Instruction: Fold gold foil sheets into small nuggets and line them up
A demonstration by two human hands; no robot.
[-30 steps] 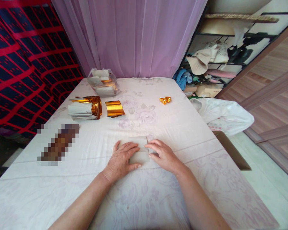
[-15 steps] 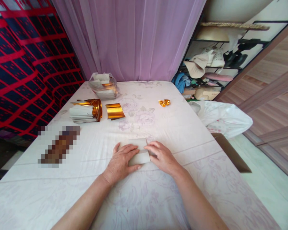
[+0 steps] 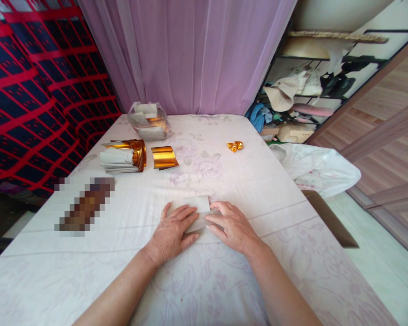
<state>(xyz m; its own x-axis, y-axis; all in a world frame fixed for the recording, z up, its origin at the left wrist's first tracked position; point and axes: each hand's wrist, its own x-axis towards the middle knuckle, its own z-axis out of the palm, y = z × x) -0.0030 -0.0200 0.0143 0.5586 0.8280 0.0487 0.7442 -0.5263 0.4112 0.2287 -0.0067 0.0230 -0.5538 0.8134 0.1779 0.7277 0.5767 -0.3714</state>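
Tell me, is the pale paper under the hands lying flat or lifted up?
Flat. The pale paper lies on the tablecloth, with the left hand and right hand pressing palm-down on it; no raised edge shows.

pixelated object [image 3: 85,206]: unidentifiable | paper sheet [image 3: 199,203]: partly under hands

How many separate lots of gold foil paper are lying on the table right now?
3: a curled gold stack at the left, a flat gold sheet beside it, and a small folded gold piece farther right. More may be inside the clear bag.
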